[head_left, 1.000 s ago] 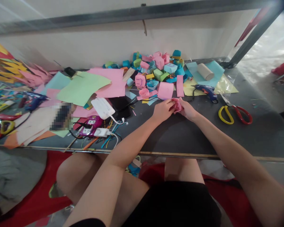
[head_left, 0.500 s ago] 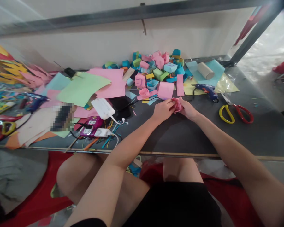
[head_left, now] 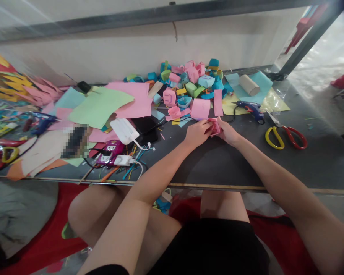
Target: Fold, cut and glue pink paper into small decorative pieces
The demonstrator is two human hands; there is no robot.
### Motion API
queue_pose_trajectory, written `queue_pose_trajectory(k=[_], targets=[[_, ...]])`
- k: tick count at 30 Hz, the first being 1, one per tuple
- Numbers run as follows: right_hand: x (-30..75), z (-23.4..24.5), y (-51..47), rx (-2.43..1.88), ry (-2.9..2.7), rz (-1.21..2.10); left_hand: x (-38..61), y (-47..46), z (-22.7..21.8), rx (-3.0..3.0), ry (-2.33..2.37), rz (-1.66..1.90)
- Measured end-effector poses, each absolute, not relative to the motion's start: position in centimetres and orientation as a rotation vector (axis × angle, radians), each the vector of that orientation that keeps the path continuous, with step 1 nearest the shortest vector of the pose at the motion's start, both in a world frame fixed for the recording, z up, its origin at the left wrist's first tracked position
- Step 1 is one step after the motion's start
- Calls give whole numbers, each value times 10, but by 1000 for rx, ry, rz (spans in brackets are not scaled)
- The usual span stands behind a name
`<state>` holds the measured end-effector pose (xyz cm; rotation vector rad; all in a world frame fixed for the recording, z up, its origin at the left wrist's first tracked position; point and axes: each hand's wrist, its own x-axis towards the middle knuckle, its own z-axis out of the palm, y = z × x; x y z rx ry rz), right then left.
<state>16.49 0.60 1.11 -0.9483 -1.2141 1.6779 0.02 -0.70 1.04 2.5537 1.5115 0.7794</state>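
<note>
The person's two hands meet over the middle of the bench [head_left: 218,168], both on one small pink paper piece [head_left: 216,127] with folded walls and an open hollow. The left hand [head_left: 199,131] curls its fingers over the left side of the piece, while the right hand [head_left: 227,133] pinches the right side; the exact fingertip contact is too small to make out. The step in hand looks to be shaping or pressing those walls so they hold. The next move seems to call for even, light pressure, since thin paper would crease or cave if squeezed. Just beyond the hands lie a pink sheet [head_left: 200,109] and a pink strip [head_left: 218,103], with a blue glue gun [head_left: 250,109] to the right, within easy reach should a seam need glue.
</note>
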Motion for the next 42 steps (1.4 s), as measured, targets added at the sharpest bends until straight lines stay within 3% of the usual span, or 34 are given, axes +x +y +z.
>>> queue_pose_trajectory(k=[42], targets=[[168, 9, 7, -937, -1265, 1639, 1, -8, 11, 2521, 1551, 824]])
